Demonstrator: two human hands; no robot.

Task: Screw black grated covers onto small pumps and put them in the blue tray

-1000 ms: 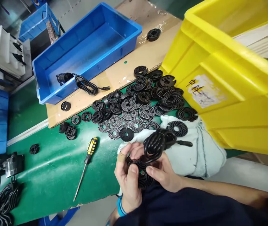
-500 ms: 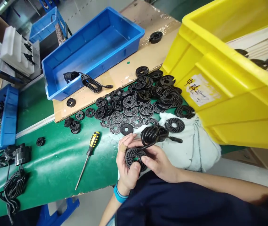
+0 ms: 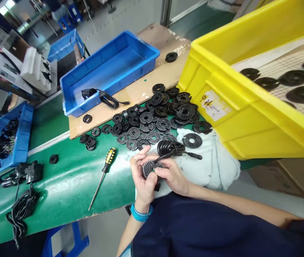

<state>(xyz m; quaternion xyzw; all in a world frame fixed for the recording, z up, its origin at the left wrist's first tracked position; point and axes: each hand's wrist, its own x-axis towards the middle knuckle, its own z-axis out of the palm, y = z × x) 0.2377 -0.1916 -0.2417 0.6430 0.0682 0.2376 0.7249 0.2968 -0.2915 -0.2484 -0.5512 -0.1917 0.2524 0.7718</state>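
Observation:
My left hand [image 3: 142, 180] grips a black round cover [image 3: 149, 166] with curved ridges and a centre hole, thumb on its face. My right hand [image 3: 173, 175] holds the same part from the other side, thumb near the hole. A coiled black cable [image 3: 169, 147] rises from behind the cover and lies above my right hand, its plug end pointing right. What lies under the cover is mostly hidden by my fingers. A pale cloth [image 3: 216, 169] spreads beneath and right of my hands. A loose ridged disc [image 3: 192, 140] rests on the cloth.
Many ridged discs [image 3: 147, 127] are heaped beyond my hands. A yellow-handled screwdriver [image 3: 109, 160] lies to the left. One blue bin [image 3: 119, 80] stands on cardboard [image 3: 138, 91]; a tall yellow bin [image 3: 221, 107] holding dark discs borders the right. Cabled black units [image 3: 34, 173] lie far left.
The view has shifted, showing more of the yellow bin's inside. Both hands still hold the ridged cover; its hold looks nearly the same, with the cover slightly tilted.

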